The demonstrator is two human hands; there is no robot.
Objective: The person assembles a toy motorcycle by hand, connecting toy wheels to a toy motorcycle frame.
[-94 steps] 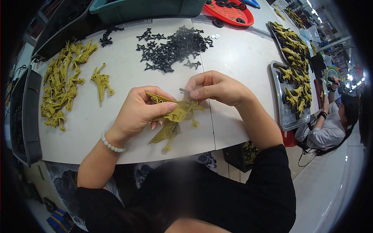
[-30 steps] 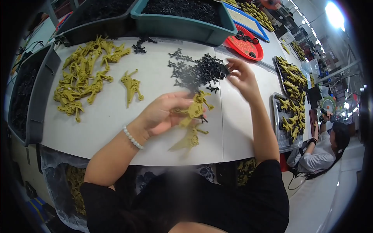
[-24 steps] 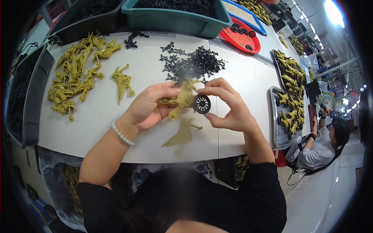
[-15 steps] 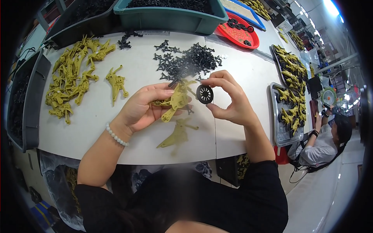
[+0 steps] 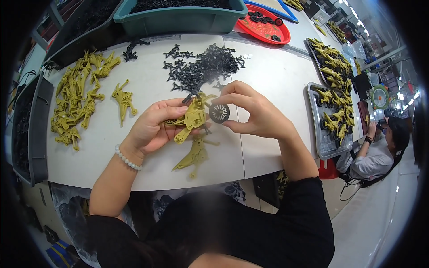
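Observation:
In the middle, my left hand (image 5: 154, 125) is closed around an olive-yellow plastic toy motorcycle body (image 5: 195, 115), with a small black part at its upper end. Thumb and fingers of my right hand (image 5: 257, 111) pinch a black spoked toy wheel (image 5: 219, 113) by its rim. The wheel is right beside the body's fork end; whether they touch I cannot tell. Below my hands another yellow body (image 5: 193, 157) lies on the white table. A heap of small black plastic parts (image 5: 210, 64) spreads beyond my hands.
Several yellow bodies (image 5: 80, 98) are piled at the left, a single one (image 5: 124, 101) beside them. Dark bins (image 5: 39, 134) and a green bin (image 5: 178, 20) border the table. A red tray (image 5: 268, 31) holds wheels. Metal trays (image 5: 322, 147) carry assembled pieces; another person (image 5: 371, 156) sits at right.
The wheel in my right hand has come slightly closer to the yellow body. The whole view has shifted a little, so most things appear further left. Both grips stay the same.

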